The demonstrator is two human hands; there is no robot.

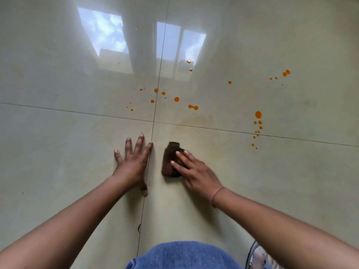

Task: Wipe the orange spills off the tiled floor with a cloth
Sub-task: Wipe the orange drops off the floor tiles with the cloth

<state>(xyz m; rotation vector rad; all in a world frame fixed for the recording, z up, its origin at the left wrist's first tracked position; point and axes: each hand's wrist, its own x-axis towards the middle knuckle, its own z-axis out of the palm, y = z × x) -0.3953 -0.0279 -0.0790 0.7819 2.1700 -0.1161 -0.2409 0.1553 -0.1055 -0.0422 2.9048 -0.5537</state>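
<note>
Head view looked down on a glossy pale tiled floor point(58, 152), where 2 dark grout lines point(151, 136) crossed near the middle and window light point(104, 33) reflected in the far tiles.

Both arms reached forward from the bottom edge. Left hand point(134, 162) lay palm down on the tile just left of the lengthwise grout line, its fingers spread wide and flat, holding nothing; its thumb lay at the grout line near the wrist. Right hand point(194, 171) rested on a dark brown cloth point(170, 162), fingers extended and slightly apart, pressing down on the cloth's right side rather than pinching it. That cloth was bunched into a narrow folded lump and sat on the near right tile, just right of the grout line and close beside the left hand without touching it. A thin pinkish band point(216, 195) circled the right wrist.

Orange drops point(176, 99) were scattered beyond the cloth on the far side of the crosswise grout line, clustered around the crossing. A second trail of orange drops point(258, 114) ran down the right side, well apart from the cloth, and a few more point(286, 73) lay farther off to the right. A faint yellowish smear point(196, 121) showed on the tile between the cloth and the nearest drops.

Blue denim point(182, 255) filled the bottom centre, with a sandalled foot point(260, 257) partly visible beside it.
</note>
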